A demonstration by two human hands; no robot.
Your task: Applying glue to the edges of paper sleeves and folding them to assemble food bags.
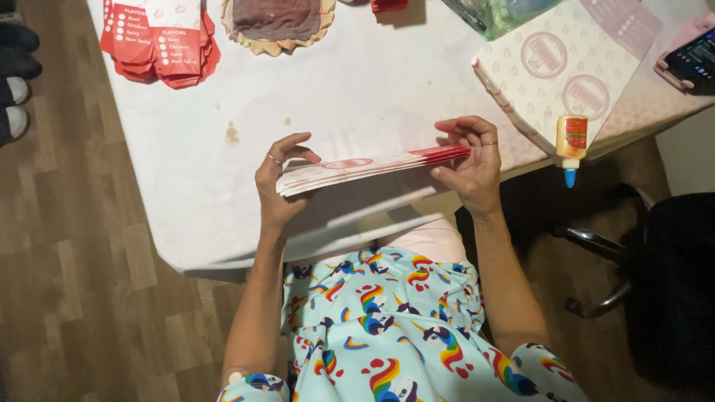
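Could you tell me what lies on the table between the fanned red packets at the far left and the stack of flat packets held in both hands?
In the head view, only bare white tabletop with small brownish stains separates the red packets from the held stack.

The top edge cuts off several things on the white desk (357, 82): the fan of red and white printed paper sleeves (160, 45), the brown cloth piece on its scalloped tan mat (277, 22), a small red object (389, 5) and a clear plastic bag (499, 15) whose contents are too blurred to tell. A pink-cased phone (689, 59) runs off the right edge. The left hand (279, 186) hides one end of the flat stack of red and white paper sheets (372, 167); its sheets are too thin to count. Dark shoes (15, 74) are cropped at the left edge.
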